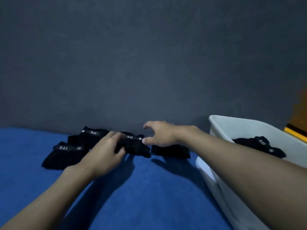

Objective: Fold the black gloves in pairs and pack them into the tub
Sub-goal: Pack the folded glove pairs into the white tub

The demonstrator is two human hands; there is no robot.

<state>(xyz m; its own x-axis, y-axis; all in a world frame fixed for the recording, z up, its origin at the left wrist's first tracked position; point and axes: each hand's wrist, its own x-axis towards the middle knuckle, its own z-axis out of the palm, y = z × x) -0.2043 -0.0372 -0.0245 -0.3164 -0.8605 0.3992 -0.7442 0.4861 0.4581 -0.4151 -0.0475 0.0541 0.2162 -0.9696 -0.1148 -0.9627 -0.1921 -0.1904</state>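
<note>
Left hand pinches a black glove on the blue cloth. Right hand hovers over the next glove, fingers spread, holding nothing. The gloves are all black and crowded together, so a mismatched pair looks likely. The tub waits on the right.

Left hand grips a glove, right hand hovers, fingers spread

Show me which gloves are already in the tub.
The far-right gloves, inside the white tub; all others lie on the blue surface.
</note>
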